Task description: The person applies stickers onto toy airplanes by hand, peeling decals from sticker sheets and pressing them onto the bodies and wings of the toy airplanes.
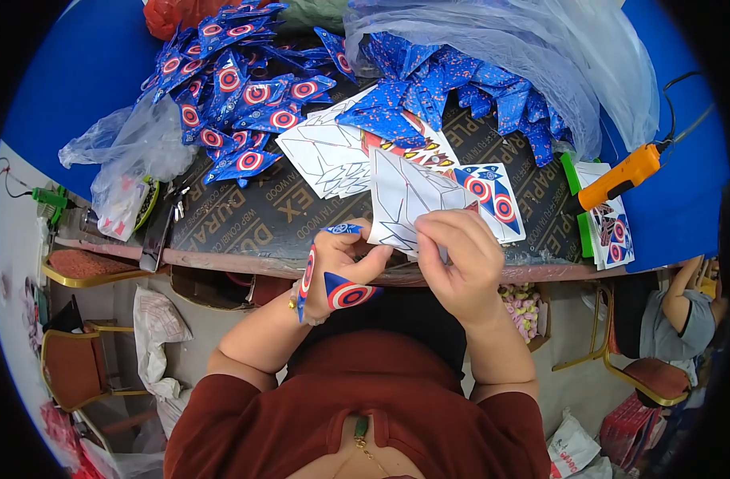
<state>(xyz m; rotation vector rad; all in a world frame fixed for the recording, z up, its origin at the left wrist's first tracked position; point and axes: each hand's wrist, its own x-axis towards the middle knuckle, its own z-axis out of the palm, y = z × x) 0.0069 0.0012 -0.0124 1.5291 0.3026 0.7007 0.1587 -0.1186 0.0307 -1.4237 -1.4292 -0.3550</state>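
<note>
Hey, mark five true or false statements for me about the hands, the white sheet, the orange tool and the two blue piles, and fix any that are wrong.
1. The right hand touches the nearest white sheet. True.
2. Blue target pieces are on the left hand. True.
3. The left hand holds the orange tool. False: the orange tool is off to the right, in neither hand.
4. Clear plastic covers part of the speckled pile. True.
5. The target pile lies right of the speckled pile. False: the target pile lies to its left.
</note>
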